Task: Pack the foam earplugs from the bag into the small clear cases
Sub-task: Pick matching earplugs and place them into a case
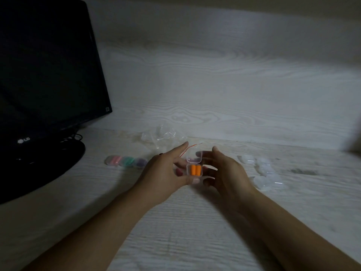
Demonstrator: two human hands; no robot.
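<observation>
Between both hands sits a small clear case (194, 166), its lid tipped up, with two orange earplugs (196, 170) side by side inside. My left hand (169, 174) grips the case from the left and below. My right hand (224, 169) touches its right side and the lid. Behind the hands lies the crumpled clear bag (163, 136) with a red strip at its mouth. Three filled cases (126, 160) holding pink, green and purple earplugs stand in a row to the left. A heap of empty clear cases (265, 173) lies to the right.
A black monitor (45, 75) on a round stand (48, 163) with cables fills the left side. The pale wood-grain desk (195, 231) meets a matching back panel (234, 85) just behind the bag.
</observation>
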